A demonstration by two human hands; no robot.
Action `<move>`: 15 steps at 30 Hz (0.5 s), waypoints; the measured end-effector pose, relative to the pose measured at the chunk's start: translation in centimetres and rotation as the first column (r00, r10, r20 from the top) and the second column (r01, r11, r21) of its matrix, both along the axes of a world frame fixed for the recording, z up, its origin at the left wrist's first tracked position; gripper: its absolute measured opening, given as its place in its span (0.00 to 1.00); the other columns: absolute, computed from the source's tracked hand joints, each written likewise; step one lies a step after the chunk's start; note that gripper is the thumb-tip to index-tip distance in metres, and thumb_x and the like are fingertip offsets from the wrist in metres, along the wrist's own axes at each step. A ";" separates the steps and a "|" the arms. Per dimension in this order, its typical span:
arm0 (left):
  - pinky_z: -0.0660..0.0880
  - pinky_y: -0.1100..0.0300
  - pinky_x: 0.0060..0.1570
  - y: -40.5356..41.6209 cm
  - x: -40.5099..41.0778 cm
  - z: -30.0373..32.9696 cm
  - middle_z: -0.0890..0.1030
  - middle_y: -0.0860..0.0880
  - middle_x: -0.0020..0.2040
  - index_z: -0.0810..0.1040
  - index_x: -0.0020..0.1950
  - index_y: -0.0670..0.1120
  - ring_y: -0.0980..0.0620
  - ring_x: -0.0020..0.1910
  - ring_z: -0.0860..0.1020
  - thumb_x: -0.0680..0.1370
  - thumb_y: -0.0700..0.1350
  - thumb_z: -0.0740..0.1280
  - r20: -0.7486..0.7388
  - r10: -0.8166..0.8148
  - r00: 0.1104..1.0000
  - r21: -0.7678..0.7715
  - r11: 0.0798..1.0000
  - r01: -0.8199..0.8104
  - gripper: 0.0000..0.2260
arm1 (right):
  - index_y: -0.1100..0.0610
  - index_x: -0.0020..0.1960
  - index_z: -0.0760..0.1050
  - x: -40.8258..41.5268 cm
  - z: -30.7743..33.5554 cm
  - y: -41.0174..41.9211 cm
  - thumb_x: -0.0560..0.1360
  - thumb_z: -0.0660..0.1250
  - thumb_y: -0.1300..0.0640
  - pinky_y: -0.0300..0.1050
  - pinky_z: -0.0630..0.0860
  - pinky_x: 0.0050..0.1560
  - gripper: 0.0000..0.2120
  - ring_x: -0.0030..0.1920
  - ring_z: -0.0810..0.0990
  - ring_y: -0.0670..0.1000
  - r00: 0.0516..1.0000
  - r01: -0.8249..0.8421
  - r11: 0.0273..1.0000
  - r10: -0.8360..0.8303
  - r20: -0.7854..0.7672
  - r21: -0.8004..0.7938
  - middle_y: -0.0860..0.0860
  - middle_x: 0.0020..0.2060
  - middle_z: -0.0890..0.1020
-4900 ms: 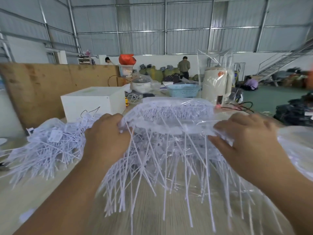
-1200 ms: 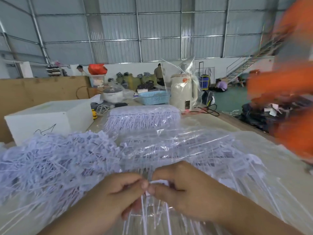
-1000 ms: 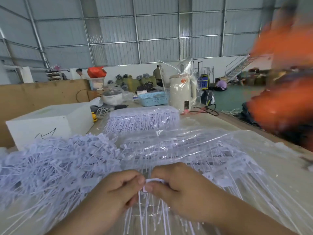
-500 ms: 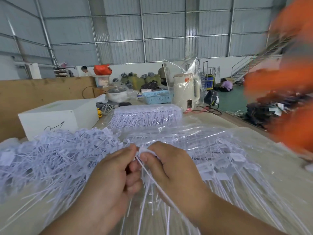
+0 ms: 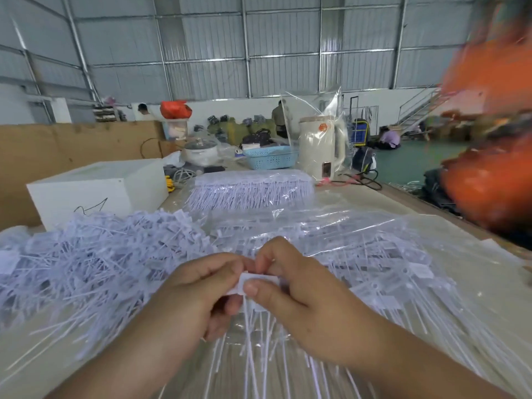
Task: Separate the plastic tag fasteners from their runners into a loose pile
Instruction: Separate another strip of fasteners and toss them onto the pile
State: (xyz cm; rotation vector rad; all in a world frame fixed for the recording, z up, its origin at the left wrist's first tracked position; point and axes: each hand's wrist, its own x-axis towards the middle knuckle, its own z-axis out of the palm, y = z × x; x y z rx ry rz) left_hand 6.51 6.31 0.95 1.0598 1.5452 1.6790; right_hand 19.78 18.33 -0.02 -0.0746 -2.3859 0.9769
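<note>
My left hand (image 5: 195, 295) and my right hand (image 5: 299, 295) meet at the middle, both pinching a small clip of white tag fasteners (image 5: 256, 279) by its head; its thin tails hang down between my wrists. A loose pile of separated white fasteners (image 5: 95, 254) spreads over the table to the left. Under and right of my hands lies a clear plastic bag (image 5: 374, 243) with more fasteners on runners. Another bagged bundle of fasteners (image 5: 250, 191) lies farther back.
A white box (image 5: 98, 188) stands at the back left before a brown board (image 5: 66, 145). A blue basket (image 5: 270, 158), a pot (image 5: 201, 152) and a cream kettle (image 5: 321, 149) stand at the far end. A blurred orange shape (image 5: 489, 133) fills the right edge. People work in the background.
Both hands have dropped slightly toward me with the clip, and my right thumb now lies across its head. The blurred orange shape at the right keeps shifting.
</note>
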 end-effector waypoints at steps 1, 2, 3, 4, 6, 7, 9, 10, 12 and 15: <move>0.59 0.67 0.21 -0.1 0.1 -0.2 0.69 0.46 0.24 0.85 0.45 0.45 0.54 0.20 0.62 0.66 0.54 0.67 0.021 0.012 1.000 0.013 1.000 -0.012 0.16 | 0.42 0.48 0.63 0.0 0.0 0.0 0.79 0.61 0.45 0.43 0.64 0.28 0.07 0.24 0.66 0.43 1.000 -0.010 1.000 0.010 0.006 -0.017 0.47 0.27 0.72; 0.59 0.68 0.21 -0.2 0.1 -0.4 0.70 0.45 0.24 0.85 0.44 0.44 0.53 0.19 0.63 0.65 0.53 0.67 0.046 0.009 0.999 0.027 1.000 -0.010 0.16 | 0.42 0.49 0.62 -0.1 0.1 -0.1 0.78 0.61 0.44 0.46 0.65 0.29 0.07 0.25 0.67 0.43 1.000 -0.016 1.000 0.016 0.011 -0.022 0.48 0.29 0.74; 0.59 0.68 0.22 -0.4 0.3 -0.6 0.70 0.43 0.24 0.84 0.42 0.43 0.52 0.19 0.63 0.64 0.52 0.69 0.060 0.003 0.998 0.033 0.999 -0.005 0.15 | 0.42 0.50 0.62 -0.1 0.2 -0.3 0.78 0.61 0.43 0.49 0.69 0.30 0.08 0.27 0.70 0.44 0.999 -0.024 1.000 0.025 0.023 -0.019 0.50 0.32 0.78; 0.59 0.67 0.22 -0.5 0.5 -0.8 0.70 0.43 0.25 0.83 0.41 0.42 0.52 0.19 0.63 0.64 0.50 0.72 0.060 -0.012 0.998 0.028 1.000 0.010 0.13 | 0.44 0.50 0.61 -0.2 0.2 -0.6 0.78 0.61 0.43 0.54 0.73 0.33 0.10 0.30 0.74 0.47 0.998 -0.038 0.999 0.039 0.039 -0.019 0.52 0.36 0.81; 0.60 0.66 0.23 -0.7 0.7 -1.1 0.70 0.43 0.25 0.81 0.39 0.42 0.51 0.20 0.64 0.66 0.52 0.71 0.048 -0.036 0.998 0.014 0.999 0.035 0.13 | 0.47 0.51 0.61 -0.3 0.2 -1.1 0.78 0.63 0.44 0.60 0.75 0.38 0.12 0.36 0.80 0.55 0.996 -0.057 0.998 0.058 0.064 -0.016 0.55 0.41 0.83; 0.60 0.66 0.23 -0.8 0.8 -1.2 0.70 0.45 0.24 0.79 0.36 0.44 0.51 0.21 0.64 0.66 0.54 0.71 0.034 -0.048 0.998 0.016 0.999 0.047 0.14 | 0.47 0.51 0.61 -0.4 0.1 -1.3 0.78 0.63 0.45 0.61 0.75 0.37 0.12 0.35 0.80 0.56 0.996 -0.055 0.998 0.056 0.074 -0.010 0.55 0.41 0.83; 0.61 0.67 0.22 -0.8 0.9 -1.2 0.69 0.47 0.23 0.76 0.31 0.48 0.52 0.20 0.64 0.67 0.54 0.70 -0.014 -0.045 0.999 0.015 0.999 0.045 0.12 | 0.48 0.51 0.61 -0.4 0.1 -1.5 0.79 0.64 0.48 0.62 0.74 0.35 0.11 0.33 0.79 0.59 0.994 -0.058 0.998 0.059 0.092 -0.010 0.57 0.40 0.83; 0.61 0.68 0.21 -0.8 0.9 -1.1 0.69 0.48 0.23 0.75 0.29 0.49 0.52 0.20 0.64 0.68 0.53 0.70 -0.042 -0.048 0.998 0.009 0.999 0.049 0.12 | 0.49 0.52 0.62 -0.3 0.1 -1.6 0.79 0.64 0.48 0.63 0.75 0.37 0.11 0.35 0.80 0.62 0.992 -0.067 0.998 0.068 0.102 -0.018 0.58 0.40 0.82; 0.60 0.69 0.20 -0.8 0.6 -0.9 0.69 0.49 0.22 0.77 0.29 0.49 0.54 0.19 0.64 0.68 0.50 0.76 -0.063 -0.027 0.998 0.004 1.000 0.027 0.12 | 0.48 0.52 0.64 0.1 0.5 -1.3 0.78 0.64 0.44 0.62 0.77 0.42 0.12 0.39 0.82 0.60 0.991 -0.074 0.997 0.075 0.115 -0.012 0.56 0.40 0.83; 0.59 0.69 0.20 -1.1 -0.6 -0.6 0.68 0.48 0.22 0.81 0.34 0.47 0.55 0.19 0.63 0.67 0.52 0.68 -0.062 0.052 0.997 0.028 0.998 -0.050 0.10 | 0.45 0.47 0.70 0.7 1.0 -0.4 0.77 0.65 0.41 0.46 0.72 0.34 0.08 0.32 0.74 0.43 0.991 -0.025 0.998 0.017 0.131 0.064 0.45 0.34 0.77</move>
